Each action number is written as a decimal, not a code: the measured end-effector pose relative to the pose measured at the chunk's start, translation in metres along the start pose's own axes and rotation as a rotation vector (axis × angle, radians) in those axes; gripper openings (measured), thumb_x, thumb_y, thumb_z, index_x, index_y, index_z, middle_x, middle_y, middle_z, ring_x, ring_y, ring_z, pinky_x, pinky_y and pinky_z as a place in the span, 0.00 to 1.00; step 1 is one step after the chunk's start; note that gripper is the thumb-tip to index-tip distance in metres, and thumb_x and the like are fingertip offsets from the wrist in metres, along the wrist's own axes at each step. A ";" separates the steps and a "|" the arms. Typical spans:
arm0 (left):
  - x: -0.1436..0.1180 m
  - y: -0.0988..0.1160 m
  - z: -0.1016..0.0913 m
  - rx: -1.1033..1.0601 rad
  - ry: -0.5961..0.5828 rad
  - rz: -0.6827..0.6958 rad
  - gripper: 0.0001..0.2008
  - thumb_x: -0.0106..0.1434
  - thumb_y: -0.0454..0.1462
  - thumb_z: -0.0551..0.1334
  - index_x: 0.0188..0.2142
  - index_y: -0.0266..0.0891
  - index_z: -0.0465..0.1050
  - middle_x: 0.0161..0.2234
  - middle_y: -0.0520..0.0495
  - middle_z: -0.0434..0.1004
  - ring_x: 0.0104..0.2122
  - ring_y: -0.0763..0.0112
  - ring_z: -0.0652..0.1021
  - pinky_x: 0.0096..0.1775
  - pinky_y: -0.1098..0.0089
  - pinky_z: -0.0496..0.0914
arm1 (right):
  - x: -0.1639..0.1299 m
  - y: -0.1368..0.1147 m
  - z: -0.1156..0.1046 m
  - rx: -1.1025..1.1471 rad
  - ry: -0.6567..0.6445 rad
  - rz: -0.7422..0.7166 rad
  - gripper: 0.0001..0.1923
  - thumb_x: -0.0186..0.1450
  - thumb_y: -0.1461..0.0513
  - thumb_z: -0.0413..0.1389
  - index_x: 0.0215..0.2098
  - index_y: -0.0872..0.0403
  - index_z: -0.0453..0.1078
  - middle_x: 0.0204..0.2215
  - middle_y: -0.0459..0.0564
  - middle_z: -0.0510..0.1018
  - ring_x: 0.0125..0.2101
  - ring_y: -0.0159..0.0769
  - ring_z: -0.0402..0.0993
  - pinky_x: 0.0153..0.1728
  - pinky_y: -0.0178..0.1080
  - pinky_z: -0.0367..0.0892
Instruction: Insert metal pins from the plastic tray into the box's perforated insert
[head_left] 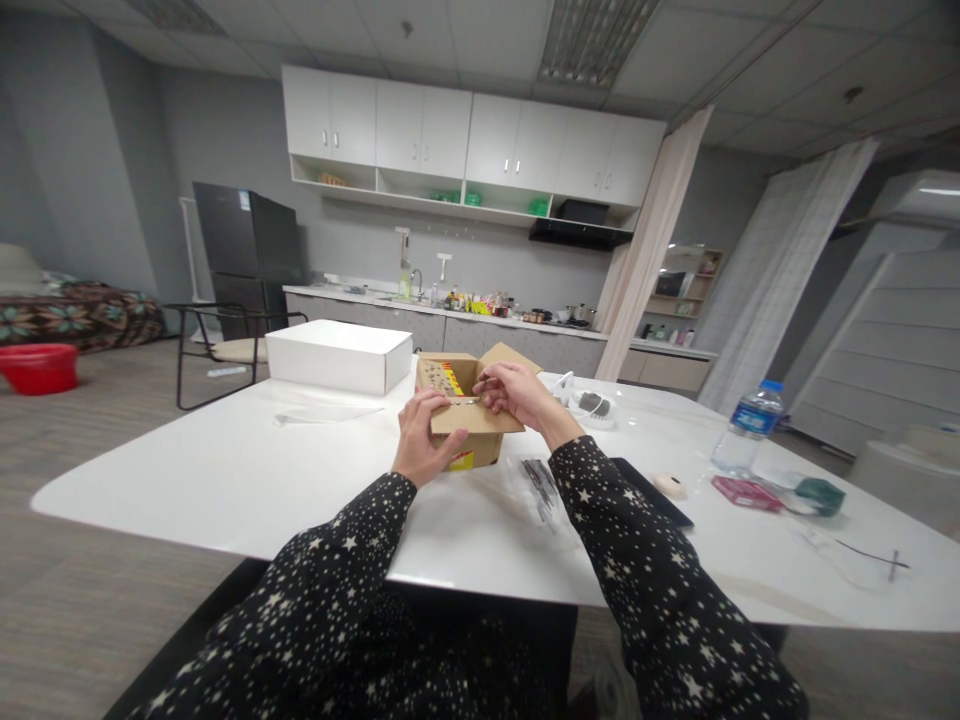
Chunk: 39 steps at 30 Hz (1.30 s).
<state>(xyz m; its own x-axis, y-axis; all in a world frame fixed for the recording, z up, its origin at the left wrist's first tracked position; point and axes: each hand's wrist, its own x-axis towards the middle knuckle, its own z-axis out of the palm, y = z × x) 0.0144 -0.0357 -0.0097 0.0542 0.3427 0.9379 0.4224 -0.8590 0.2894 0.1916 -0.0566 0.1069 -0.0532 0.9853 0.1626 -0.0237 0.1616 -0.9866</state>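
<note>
A small brown cardboard box [480, 425] stands on the white table [225, 470], its top flaps open and a red and yellow label on its near side. My left hand [421, 440] grips the near flap and front of the box. My right hand [516, 393] pinches a small metallic item at the box opening, fingers curled over the right flap. Both sleeves are black with white stars.
A white closed box [337, 355] sits behind on the left. A clear plastic bag with dark parts [538, 482], a black flat object [651, 490], a tape roll [670, 485], a water bottle [746, 425] and red and green packets [780, 493] lie to the right. A chair [217, 350] stands beyond the table.
</note>
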 end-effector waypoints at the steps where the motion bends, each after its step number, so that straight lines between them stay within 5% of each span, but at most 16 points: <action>1: 0.000 0.000 0.000 0.000 -0.003 -0.002 0.20 0.63 0.48 0.63 0.50 0.42 0.67 0.52 0.39 0.72 0.58 0.52 0.71 0.61 0.48 0.64 | 0.000 0.000 0.000 -0.004 -0.008 -0.002 0.05 0.65 0.66 0.55 0.30 0.56 0.69 0.21 0.48 0.79 0.15 0.27 0.69 0.13 0.28 0.62; 39: 0.000 0.000 0.000 -0.005 0.005 0.016 0.19 0.63 0.48 0.63 0.50 0.42 0.67 0.51 0.40 0.72 0.57 0.53 0.72 0.60 0.49 0.64 | 0.001 0.001 -0.001 -0.021 -0.018 -0.030 0.07 0.64 0.67 0.55 0.28 0.56 0.70 0.23 0.48 0.79 0.14 0.25 0.68 0.12 0.27 0.61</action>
<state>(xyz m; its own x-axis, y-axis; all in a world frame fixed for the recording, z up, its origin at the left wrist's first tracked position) 0.0145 -0.0357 -0.0091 0.0565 0.3274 0.9432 0.4173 -0.8660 0.2756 0.1925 -0.0552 0.1060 -0.0707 0.9788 0.1920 -0.0047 0.1922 -0.9813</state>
